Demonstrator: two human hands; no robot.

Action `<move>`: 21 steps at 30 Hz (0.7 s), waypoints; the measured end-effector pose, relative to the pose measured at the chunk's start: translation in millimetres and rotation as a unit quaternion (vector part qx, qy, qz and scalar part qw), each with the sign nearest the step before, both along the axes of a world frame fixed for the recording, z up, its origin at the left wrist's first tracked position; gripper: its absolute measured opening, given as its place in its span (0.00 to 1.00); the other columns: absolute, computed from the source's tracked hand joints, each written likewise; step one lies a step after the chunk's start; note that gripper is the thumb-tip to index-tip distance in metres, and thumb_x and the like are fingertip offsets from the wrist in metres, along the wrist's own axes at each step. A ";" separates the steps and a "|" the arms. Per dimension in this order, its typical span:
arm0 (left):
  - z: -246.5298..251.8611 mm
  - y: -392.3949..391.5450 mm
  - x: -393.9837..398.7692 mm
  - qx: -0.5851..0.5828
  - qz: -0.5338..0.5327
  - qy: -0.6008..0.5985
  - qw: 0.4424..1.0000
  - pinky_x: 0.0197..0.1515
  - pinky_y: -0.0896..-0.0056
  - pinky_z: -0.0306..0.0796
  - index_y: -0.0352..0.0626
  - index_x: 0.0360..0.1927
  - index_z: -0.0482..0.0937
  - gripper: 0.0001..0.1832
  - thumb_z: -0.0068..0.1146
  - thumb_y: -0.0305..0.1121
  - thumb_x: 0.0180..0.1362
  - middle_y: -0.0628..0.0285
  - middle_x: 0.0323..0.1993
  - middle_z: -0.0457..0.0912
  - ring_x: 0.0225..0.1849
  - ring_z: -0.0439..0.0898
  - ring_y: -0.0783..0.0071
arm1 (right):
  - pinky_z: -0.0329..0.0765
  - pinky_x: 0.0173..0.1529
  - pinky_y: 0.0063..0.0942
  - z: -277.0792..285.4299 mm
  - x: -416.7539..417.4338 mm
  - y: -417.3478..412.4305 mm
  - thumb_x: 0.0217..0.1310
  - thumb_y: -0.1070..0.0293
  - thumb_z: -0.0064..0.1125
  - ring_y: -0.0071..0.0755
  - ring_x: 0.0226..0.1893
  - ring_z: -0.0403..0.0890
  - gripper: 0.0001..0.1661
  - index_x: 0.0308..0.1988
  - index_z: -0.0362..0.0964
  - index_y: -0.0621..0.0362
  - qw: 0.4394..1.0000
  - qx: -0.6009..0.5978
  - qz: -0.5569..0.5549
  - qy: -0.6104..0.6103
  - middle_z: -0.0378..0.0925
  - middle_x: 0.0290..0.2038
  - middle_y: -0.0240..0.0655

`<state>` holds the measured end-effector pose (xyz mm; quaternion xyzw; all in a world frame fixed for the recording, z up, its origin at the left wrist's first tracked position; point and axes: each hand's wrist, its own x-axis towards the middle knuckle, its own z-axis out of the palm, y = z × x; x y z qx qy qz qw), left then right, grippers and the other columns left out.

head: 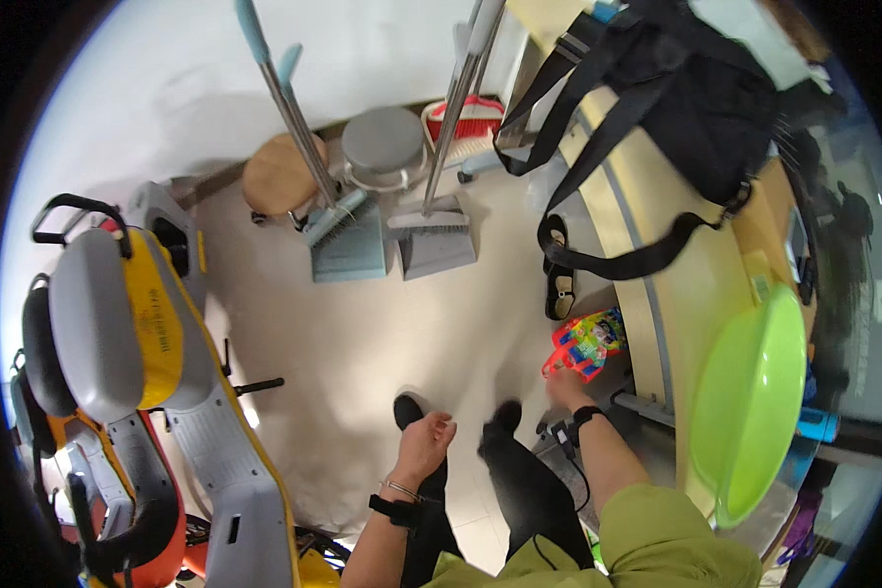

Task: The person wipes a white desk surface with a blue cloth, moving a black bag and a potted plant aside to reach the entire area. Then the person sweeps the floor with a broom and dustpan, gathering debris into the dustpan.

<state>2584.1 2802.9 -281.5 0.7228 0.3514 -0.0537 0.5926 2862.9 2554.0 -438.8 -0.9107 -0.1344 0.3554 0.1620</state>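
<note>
My left hand [426,442] hangs in front of my legs, fingers loosely curled, with no object visible in it; a bracelet and a black band circle that wrist. At the red handle of a small colourful bag [592,339] is my right hand [564,387], somewhat blurred. Whether its fingers close on the handle, I cannot tell. Black shoes [561,283] lie on the floor beyond the bag, beside the pale wooden desk [650,242]. A bright green plastic basin [750,408] stands tilted on its side at the right.
Grey and yellow ride-on equipment [213,434] lines the left. Against the wall are a wooden-topped stool [283,173], a grey stool [384,140], a blue-green dustpan [353,246] and a grey dustpan [437,246] with brooms. A black bag [705,110] with straps overhangs the desk.
</note>
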 end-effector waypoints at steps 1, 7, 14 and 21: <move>-25.8 -9.0 6.8 -0.040 0.010 0.001 0.999 0.38 0.70 0.75 0.32 0.42 0.76 0.13 0.53 0.34 0.61 0.54 0.30 0.83 0.34 0.82 0.68 | 0.77 0.30 0.36 -30.8 19.4 -5.3 0.54 0.64 0.53 0.39 0.24 0.81 0.12 0.29 0.76 0.61 1.000 -0.010 0.015 -0.020 0.80 0.25 0.44; -132.1 -30.1 30.0 -0.104 0.066 0.027 0.992 0.36 0.65 0.75 0.37 0.40 0.78 0.13 0.55 0.36 0.57 0.53 0.28 0.82 0.32 0.82 0.58 | 0.73 0.48 0.46 -139.3 106.3 28.6 0.54 0.59 0.55 0.57 0.42 0.77 0.20 0.43 0.74 0.63 0.987 -0.112 -0.003 -0.111 0.78 0.37 0.52; -167.7 16.2 49.3 -0.002 -0.064 0.111 0.992 0.35 0.62 0.72 0.38 0.40 0.77 0.13 0.55 0.35 0.56 0.58 0.29 0.81 0.31 0.80 0.57 | 0.59 0.65 0.47 -241.0 176.8 64.0 0.58 0.63 0.58 0.59 0.63 0.58 0.50 0.69 0.33 0.56 0.977 -0.015 -0.103 -0.187 0.47 0.67 0.54; -176.8 34.8 75.6 -0.029 -0.025 0.095 0.995 0.33 0.65 0.72 0.39 0.41 0.76 0.12 0.56 0.34 0.55 0.61 0.29 0.81 0.28 0.79 0.62 | 0.65 0.60 0.42 -267.0 171.9 110.4 0.49 0.77 0.54 0.56 0.58 0.66 0.44 0.66 0.47 0.52 0.982 -0.006 -0.019 -0.190 0.62 0.61 0.51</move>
